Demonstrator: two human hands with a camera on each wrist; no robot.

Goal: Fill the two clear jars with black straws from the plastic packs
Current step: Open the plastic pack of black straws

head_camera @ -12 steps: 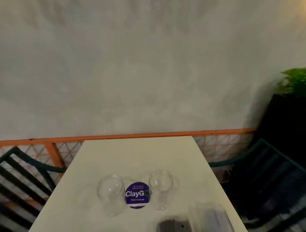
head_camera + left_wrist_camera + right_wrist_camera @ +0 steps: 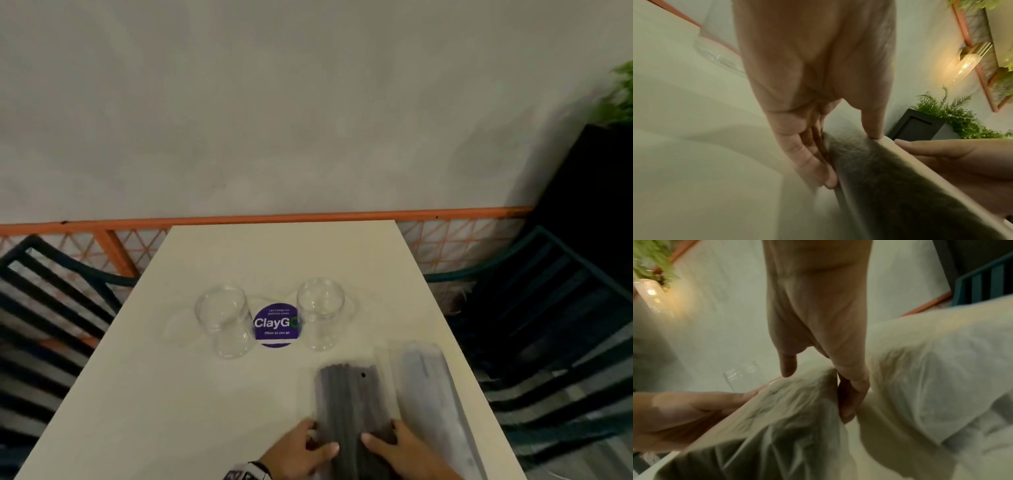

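black straws sealed in a clear plastic pack (image 2: 351, 404) lie near the table's (image 2: 171, 394) front edge, left hand (image 2: 301, 452) and right hand (image 2: 400, 448) pinching its sides, a second pack (image 2: 431, 387) alongside, both clear round jars (image 2: 222, 318) (image 2: 320, 313) empty: filling not yet begun.

The rectangular table top (image 2: 212, 394) is pale cream. A round sticker (image 2: 276, 324) on it is deep purple with white lettering and a touch of green. The two round glass jars (image 2: 224, 318) (image 2: 321, 310) are colourless and clear. The nearer flat plastic pack (image 2: 349, 397) shows dark charcoal-black straws in fine lengthwise stripes; the second plastic pack (image 2: 428, 387) looks milky grey-white, perhaps only from glare. The rail (image 2: 239, 219) behind is orange over a pale lattice of orange triangles. The slatted chairs (image 2: 548, 308) are dark teal.
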